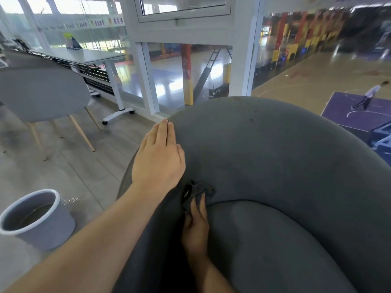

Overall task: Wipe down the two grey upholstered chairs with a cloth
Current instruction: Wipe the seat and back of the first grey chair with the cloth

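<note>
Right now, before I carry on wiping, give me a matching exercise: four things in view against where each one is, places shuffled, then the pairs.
Things:
1 bucket
2 cloth
3 left hand
4 light grey chair

Places:
A flat on the rim of the dark grey chair
B near the white table, upper left
C on the floor, lower left
D under the fingers of the right hand, against that dark chair's inner back

Pairs: 1-C, 2-D, 3-A, 4-B.
</note>
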Tool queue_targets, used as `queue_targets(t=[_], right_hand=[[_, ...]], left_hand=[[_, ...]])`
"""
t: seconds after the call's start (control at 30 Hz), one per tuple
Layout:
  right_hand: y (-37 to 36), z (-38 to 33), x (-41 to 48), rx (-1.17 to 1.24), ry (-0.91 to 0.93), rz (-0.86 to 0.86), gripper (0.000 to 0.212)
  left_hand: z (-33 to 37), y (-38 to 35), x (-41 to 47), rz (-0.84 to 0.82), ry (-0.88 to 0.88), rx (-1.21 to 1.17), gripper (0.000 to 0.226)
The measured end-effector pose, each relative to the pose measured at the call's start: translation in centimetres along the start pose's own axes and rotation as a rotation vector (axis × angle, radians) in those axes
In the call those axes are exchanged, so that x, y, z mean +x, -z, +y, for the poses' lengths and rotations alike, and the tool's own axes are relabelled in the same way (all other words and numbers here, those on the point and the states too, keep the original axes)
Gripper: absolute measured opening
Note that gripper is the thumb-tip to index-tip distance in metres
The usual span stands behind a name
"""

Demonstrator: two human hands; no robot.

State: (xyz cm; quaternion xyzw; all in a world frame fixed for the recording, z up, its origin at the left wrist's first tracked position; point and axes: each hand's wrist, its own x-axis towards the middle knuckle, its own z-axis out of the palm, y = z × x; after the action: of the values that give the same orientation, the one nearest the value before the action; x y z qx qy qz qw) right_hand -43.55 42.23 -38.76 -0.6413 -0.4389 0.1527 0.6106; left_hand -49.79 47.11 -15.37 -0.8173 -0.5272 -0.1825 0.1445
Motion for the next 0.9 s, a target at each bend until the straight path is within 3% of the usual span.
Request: queue_targets(t=[0.17, 0.33, 0.47, 0.6, 0.77, 0.9], right_hand=[[1.8, -6.5, 7.2, 0.009, 0.160, 0.083, 0.060], [5.2, -13.5, 17.9, -0.412, 0.402, 0.250, 0.047], [5.8, -12.9, 19.4, -0.508, 0.451, 0.165, 0.070], [4.7, -7.4, 13.7, -0.402, 0.366, 0.100, 0.090], [4.2, 3.1, 3.3, -0.378, 0.149, -0.227, 0.091], [3.9, 1.6, 3.9, -0.287, 0.094, -0.111, 0.083]], left_hand=[[0.1, -0.2, 0.0, -0.005, 0.006, 0.003, 0.065], [0.2, -0.1, 0.0, 0.009, 0.009, 0.007, 0.065], [0.4, 0.0, 0.1, 0.019, 0.013, 0.014, 0.063], [0.7, -0.3, 0.1, 0.023, 0.028, 0.023, 0.064], [0.8, -0.7, 0.0, 0.035, 0.041, 0.045, 0.062], [1.4, -1.2, 0.2, 0.058, 0.062, 0.069, 0.063]])
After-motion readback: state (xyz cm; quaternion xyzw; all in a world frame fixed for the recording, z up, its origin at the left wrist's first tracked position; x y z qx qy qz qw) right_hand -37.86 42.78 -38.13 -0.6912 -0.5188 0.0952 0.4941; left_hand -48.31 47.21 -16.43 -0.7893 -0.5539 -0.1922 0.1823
